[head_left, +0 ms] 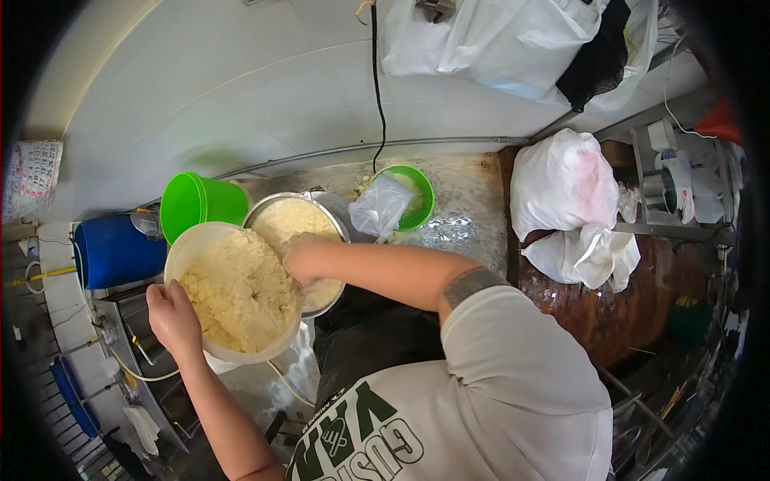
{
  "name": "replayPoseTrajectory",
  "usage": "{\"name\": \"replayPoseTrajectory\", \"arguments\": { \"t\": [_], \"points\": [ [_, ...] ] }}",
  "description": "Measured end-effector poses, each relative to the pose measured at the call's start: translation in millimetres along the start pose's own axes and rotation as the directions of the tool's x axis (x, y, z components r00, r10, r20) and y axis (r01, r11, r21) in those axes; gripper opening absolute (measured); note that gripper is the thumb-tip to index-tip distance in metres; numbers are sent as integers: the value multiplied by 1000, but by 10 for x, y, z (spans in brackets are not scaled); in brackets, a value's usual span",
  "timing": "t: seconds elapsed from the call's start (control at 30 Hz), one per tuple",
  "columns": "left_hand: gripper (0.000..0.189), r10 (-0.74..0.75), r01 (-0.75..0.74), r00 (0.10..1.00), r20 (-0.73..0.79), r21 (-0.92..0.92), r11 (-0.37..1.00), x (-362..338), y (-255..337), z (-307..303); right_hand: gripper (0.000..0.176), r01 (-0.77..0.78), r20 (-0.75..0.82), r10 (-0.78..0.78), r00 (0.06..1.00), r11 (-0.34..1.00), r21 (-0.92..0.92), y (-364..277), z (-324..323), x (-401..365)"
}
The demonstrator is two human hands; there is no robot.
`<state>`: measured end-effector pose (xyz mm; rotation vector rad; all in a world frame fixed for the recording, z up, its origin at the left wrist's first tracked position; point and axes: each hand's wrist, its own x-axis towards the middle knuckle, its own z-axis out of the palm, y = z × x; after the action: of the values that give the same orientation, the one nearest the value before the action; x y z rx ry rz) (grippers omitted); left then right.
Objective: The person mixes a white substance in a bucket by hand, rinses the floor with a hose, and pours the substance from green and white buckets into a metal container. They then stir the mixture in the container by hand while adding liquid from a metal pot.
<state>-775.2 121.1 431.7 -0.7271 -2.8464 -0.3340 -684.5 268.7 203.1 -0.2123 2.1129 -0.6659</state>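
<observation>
My left hand (175, 321) is closed on the rim of a round white plastic tub (178, 255), which tilts toward a metal pot. Pale yellow, crumbly meal (241, 293) fills much of the tub. Behind it and to the right, the steel pot (343, 228) holds more of the same pale stuff (293, 218). Across from the other side reaches my right hand (303, 258), at the tub's right edge and over the pot, with meal on its skin. Its fingers are mostly hidden behind the wrist and in the meal.
A green bucket (220, 200) and a blue barrel (116, 252) stand to the left. Against the back wall, a second green bucket (425, 200) has a clear plastic bag (379, 204) over its edge. Full white sacks (553, 188) lie on a brown surface at the right.
</observation>
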Motion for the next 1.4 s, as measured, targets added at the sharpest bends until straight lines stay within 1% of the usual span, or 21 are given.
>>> {"name": "replayPoseTrajectory", "arguments": {
  "t": [0.03, 0.07, 0.17, 0.23, 0.3, 0.43, 0.5, 0.7, 0.83, 0.87, 0.9, 0.97, 1.0, 1.07, 1.13, 1.17, 1.2, 1.23, 1.3, 1.33, 1.4],
  "points": [
    [30, 3, -3, 1000, 3, -6, 1000, 0, 4, 10, 66, -81, -331, 51, 942, 994, -77, -121, 191, -434],
    [30, 6, -6, 1000, 3, -5, 1000, 2, 8, 17, 72, -184, -628, 67, 776, 975, -124, -214, 331, -667],
    [29, 14, -14, 1000, 15, -4, 1000, 20, 49, 40, 77, -137, -678, 103, 727, 991, 4, -189, 576, -400],
    [29, 42, -41, 999, -7, 15, 999, 24, 64, 75, 76, -164, -672, 121, 731, 986, -2, -143, 599, -216],
    [29, 39, -39, 999, 7, 27, 999, 12, 106, 73, 71, -163, -575, 103, 811, 985, -54, -105, 566, -52],
    [30, 41, -42, 999, 12, 53, 998, -30, 200, 68, 62, -172, -507, 133, 852, 985, -29, -14, 415, 298],
    [30, 36, -37, 999, 23, 59, 998, -35, 203, 69, 53, -181, -250, 138, 958, 971, -156, 24, 331, 519],
    [30, 45, -46, 999, 15, 63, 997, -31, 202, 93, 43, -183, -180, 152, 972, 968, -172, 70, 367, 860],
    [29, 53, -53, 999, 1, 34, 998, -35, 182, 99, 38, -160, -288, 105, 952, 971, -176, 82, 372, 665],
    [29, 46, -46, 999, -5, 36, 998, -29, 168, 112, 37, -85, -280, 51, 959, 990, -113, 107, 319, 549],
    [28, 96, -96, 995, -22, 18, 995, -26, 139, 131, 35, -5, -273, -10, 962, 998, -55, 130, 272, 437],
    [24, 142, -142, 989, -40, 14, 990, -29, 77, 116, 36, -6, -306, 25, 952, 998, 62, 180, 229, 263],
    [23, 183, -192, 977, -106, -81, 978, -21, -16, 188, 39, 29, -320, -16, 947, 999, 34, 172, 196, 149],
    [25, 62, -64, 998, -20, -105, 992, -45, 83, 113, 46, 54, -376, -47, 925, 999, 7, -43, 32, -368],
    [24, 72, -73, 997, -16, -137, 988, -97, 147, 110, 50, 71, -407, -78, 910, 997, -31, -345, -132, -576],
    [25, 82, -82, 997, -3, -87, 993, -123, 179, 104, 50, 107, -813, -185, 552, 983, -152, -459, -132, -477],
    [23, 79, -79, 997, 1, -102, 992, -171, 198, 125, 51, 97, -964, -265, 23, 960, -262, -563, -155, -353],
    [22, 125, -126, 992, -15, -100, 987, -224, 254, 107, 51, 185, -941, -325, -90, 923, -336, -609, -271, -125],
    [22, 70, -70, 998, -5, -91, 993, -331, 343, 62, 53, 536, -882, -461, 97, 771, -345, -525, -535, 675],
    [23, 89, -90, 996, -17, -130, 987, -384, 327, 67, 54, 688, -839, -533, 108, 650, -323, -585, -691, 774],
    [24, 90, -95, 995, -36, -170, 981, -423, 270, 40, 53, 524, -783, -454, 424, 829, -197, -735, -833, 958]
  ]
}}
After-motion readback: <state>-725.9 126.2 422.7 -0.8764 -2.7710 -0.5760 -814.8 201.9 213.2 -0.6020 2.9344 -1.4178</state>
